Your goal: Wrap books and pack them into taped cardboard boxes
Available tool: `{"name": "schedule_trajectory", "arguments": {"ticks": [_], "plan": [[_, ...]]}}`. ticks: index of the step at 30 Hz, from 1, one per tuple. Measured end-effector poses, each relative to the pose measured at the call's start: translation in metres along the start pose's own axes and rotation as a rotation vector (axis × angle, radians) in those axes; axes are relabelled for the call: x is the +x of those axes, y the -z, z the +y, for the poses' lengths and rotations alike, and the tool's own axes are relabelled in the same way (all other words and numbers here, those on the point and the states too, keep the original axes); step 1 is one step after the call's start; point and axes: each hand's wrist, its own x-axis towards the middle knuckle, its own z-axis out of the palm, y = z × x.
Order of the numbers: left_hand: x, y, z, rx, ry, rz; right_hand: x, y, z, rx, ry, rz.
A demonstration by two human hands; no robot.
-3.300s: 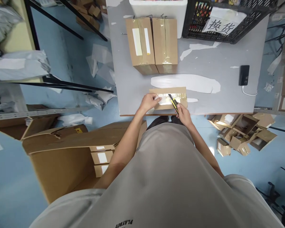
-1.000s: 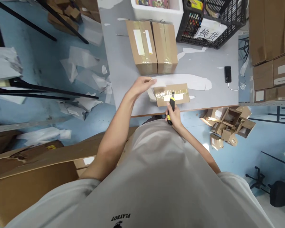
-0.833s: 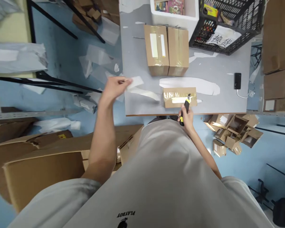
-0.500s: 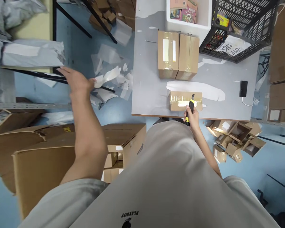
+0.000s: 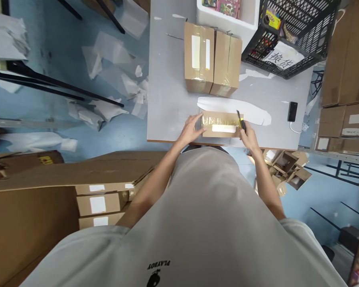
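Note:
A small taped cardboard box (image 5: pixel 223 119) lies near the front edge of the grey table, a white label on its side towards me. My left hand (image 5: pixel 191 129) grips its left end, thumb at the near side and fingers towards the far side. At the right end, my right hand (image 5: pixel 249 137) is closed around a black and yellow utility knife (image 5: pixel 242 121), its blade pointing away from me. The knife and hand overlap the box's right end; whether the blade touches the cardboard I cannot tell. Behind the box lies a white strip of paper (image 5: pixel 227 104).
Two taped cartons (image 5: pixel 199 56) stand further back, before a white bin (image 5: pixel 227 18) and a black plastic crate (image 5: pixel 287 52). A phone (image 5: pixel 292 111) on a cable lies at right. A large open carton (image 5: pixel 107 171) stands left; paper scraps and opened boxes (image 5: pixel 287 165) litter the floor.
My left hand has come from the shelf at far left to the box's left end. My right hand keeps the knife, now at the right end. The view has shifted.

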Motion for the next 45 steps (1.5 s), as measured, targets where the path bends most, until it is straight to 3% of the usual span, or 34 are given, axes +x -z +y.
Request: {"name": "schedule_trajectory", "arguments": {"ticks": [3,6,11,21,32,39,42,45], "plan": [[0.001,-0.004,-0.005,-0.010,0.006,0.006,0.018,0.008,-0.026,-0.124,0.087,-0.112],[0.000,-0.005,-0.008,-0.064,0.001,-0.008,0.037,0.013,-0.057,-0.352,0.206,-0.306],[-0.006,-0.006,-0.010,-0.267,-0.007,-0.082,0.063,0.011,-0.092,-0.687,0.282,-0.511],[-0.007,-0.007,-0.012,-0.464,0.048,-0.146,0.076,0.006,-0.099,-0.829,0.318,-0.564],[-0.003,-0.005,-0.013,-0.304,-0.028,-0.131,0.076,0.015,-0.128,-0.933,0.317,-0.616],[-0.007,-0.002,-0.009,-0.317,0.022,-0.136,0.066,0.017,-0.119,-0.890,0.279,-0.603],[-0.009,0.000,-0.007,-0.328,0.069,-0.131,0.062,0.028,-0.097,-0.871,0.227,-0.603],[-0.010,-0.001,-0.001,-0.343,0.128,-0.117,0.053,0.052,-0.061,-0.867,0.153,-0.610]]}}
